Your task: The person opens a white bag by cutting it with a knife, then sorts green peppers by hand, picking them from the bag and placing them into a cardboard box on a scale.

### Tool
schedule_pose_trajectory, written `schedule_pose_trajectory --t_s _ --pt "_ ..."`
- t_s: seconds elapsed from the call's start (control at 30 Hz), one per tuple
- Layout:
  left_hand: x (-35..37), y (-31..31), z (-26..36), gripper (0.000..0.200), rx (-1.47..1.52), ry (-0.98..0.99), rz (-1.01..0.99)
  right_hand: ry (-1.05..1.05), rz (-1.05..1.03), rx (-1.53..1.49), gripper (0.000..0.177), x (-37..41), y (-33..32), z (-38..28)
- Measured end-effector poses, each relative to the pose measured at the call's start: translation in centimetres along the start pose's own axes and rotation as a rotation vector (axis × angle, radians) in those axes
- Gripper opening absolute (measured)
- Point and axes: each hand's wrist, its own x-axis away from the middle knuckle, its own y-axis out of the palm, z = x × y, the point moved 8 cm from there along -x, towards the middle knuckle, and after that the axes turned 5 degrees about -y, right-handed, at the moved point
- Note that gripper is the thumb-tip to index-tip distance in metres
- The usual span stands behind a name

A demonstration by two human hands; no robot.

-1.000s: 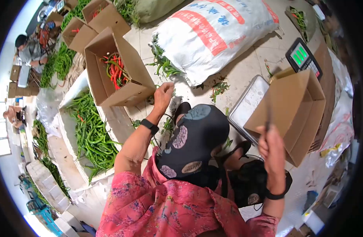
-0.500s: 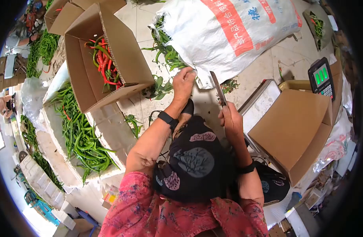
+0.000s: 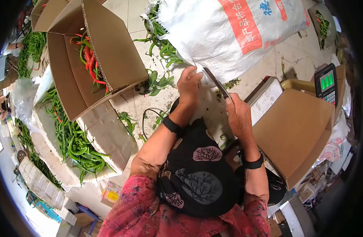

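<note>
A large white woven sack (image 3: pixel 205 37) with red and blue print lies in front of me, green chili peppers (image 3: pixel 165 49) spilling from its left end. My left hand (image 3: pixel 188 87) is closed at the sack's lower edge, fingers curled together; what they pinch is hidden. My right hand (image 3: pixel 239 118) grips a knife (image 3: pixel 216 83) with a long, narrow, dark blade. Its blade slants up and left, with the tip close to the sack edge and just right of my left fingers.
To the left stands an open cardboard box (image 3: pixel 67 75) with red chilies (image 3: pixel 90 65), beside a white foam box (image 3: pixel 120 130) and green chilies (image 3: pixel 77 144). A scale display (image 3: pixel 327 82) and another cardboard box (image 3: pixel 296 130) stand right. Leaves (image 3: pixel 156 83) litter the floor.
The view has shifted, so the boxes sit further left. My left hand has turned with its fingers curled inward, and the knife now leans further left, its tip nearer those fingers.
</note>
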Motion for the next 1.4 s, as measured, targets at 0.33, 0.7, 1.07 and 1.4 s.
schedule_pose_trajectory --t_s 0.33,0.7,1.07,1.4 --pt "-1.6 -0.9 -0.6 0.022 -0.06 0.283 -0.066 0.052 -0.052 0.007 0.017 -0.2 -0.2 0.3" --pt "0.6 -0.2 0.3 0.013 -0.171 0.018 -0.313 0.038 -0.076 0.003 0.021 -1.9 0.0 -0.3" --pt "2.9 -0.2 -0.4 0.025 0.021 -0.081 -0.293 -0.254 -0.173 0.518 0.016 -3.8 0.3 -2.8" --pt "1.9 -0.6 -0.9 0.022 0.063 -0.05 -0.34 -0.402 -0.275 0.624 0.017 -4.7 0.8 -4.1"
